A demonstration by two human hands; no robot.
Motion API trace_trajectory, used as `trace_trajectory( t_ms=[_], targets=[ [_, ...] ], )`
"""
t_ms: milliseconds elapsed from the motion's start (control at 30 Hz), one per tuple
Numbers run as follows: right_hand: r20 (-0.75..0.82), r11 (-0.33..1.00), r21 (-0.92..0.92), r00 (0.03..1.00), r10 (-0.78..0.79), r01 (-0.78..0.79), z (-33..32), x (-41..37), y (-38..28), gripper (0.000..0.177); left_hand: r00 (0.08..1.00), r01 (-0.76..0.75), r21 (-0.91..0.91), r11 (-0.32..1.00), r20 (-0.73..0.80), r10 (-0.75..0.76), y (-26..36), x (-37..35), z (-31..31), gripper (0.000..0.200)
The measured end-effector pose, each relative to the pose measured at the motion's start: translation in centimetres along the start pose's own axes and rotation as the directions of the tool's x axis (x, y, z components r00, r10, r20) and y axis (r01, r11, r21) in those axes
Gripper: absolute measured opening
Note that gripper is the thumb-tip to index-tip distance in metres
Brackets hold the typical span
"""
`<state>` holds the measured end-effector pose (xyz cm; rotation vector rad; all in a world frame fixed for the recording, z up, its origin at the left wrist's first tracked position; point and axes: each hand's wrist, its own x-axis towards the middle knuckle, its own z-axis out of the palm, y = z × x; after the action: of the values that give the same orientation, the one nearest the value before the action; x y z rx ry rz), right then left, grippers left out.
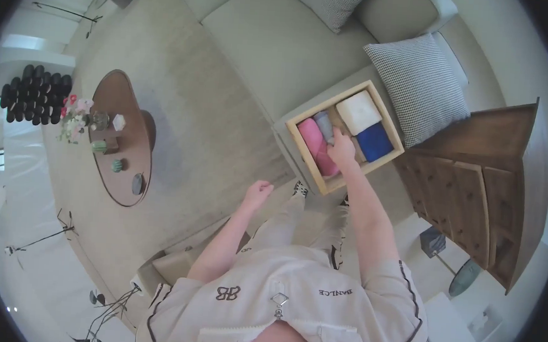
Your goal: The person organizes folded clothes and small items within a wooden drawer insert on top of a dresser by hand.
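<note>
A light wooden box [323,186] sits on the edge of the sofa, holding folded cloths. On its left side lie pink cloths [312,137] and a small grey rolled cloth [323,123]. To the right are a white folded cloth [358,112] and a dark blue folded cloth [375,143]. My right hand [341,149] reaches into the middle of the box beside the grey and pink cloths. Its fingers are drawn together, and what they grip, if anything, is hidden. Away to the left, my left hand [258,194] hangs in the air with fingers curled and nothing seen in them.
The grey sofa [257,49] carries checked cushions [416,85]. A wooden chest of drawers [463,190] stands at the right. Leftward is an oval brown table [116,153] with flowers and small cactus ornaments. A beige rug [190,101] covers the floor between.
</note>
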<state>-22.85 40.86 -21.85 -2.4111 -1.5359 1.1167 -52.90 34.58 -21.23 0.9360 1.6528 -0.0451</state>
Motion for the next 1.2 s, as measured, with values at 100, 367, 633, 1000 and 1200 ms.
trace_trajectory(
  t_ms=[100, 367, 633, 1000, 1200],
  targets=[
    [0.084, 0.996, -0.049, 0.994, -0.073, 0.077, -1.1, 0.5, 0.7, 0.059, 0.999, -0.039, -0.001, 0.999, 0.025, 0.039, 1.0, 1.3, 0.6, 0.047],
    [-0.366, 0.937, 0.327, 0.931, 0.005, 0.123, -1.7, -7.4, -0.4, 0.020, 0.945, -0.306, 0.101, 0.947, -0.085, 0.315, 9.5, 3.4, 0.4, 0.041],
    [0.469, 0.203, 0.826, 0.841, 0.270, -0.526, 7.1, -16.6, 0.1, 0.041, 0.665, -0.558, 0.614, 0.558, -0.072, 0.743, 18.6, 6.1, 1.3, 0.045],
    [0.381, -0.070, 0.923, 0.866, 0.324, -0.380, 8.2, -14.9, -1.0, 0.067, 0.638, -0.223, 0.963, -0.149, 0.260, 0.725, 19.3, 4.9, 3.6, 0.026],
    [0.415, -0.356, 0.886, 0.849, 0.325, -0.297, 9.2, -15.1, 2.2, 0.077, 0.631, -0.349, 0.937, -0.023, 0.253, 0.733, 14.4, 1.5, 6.8, 0.031]
  ],
)
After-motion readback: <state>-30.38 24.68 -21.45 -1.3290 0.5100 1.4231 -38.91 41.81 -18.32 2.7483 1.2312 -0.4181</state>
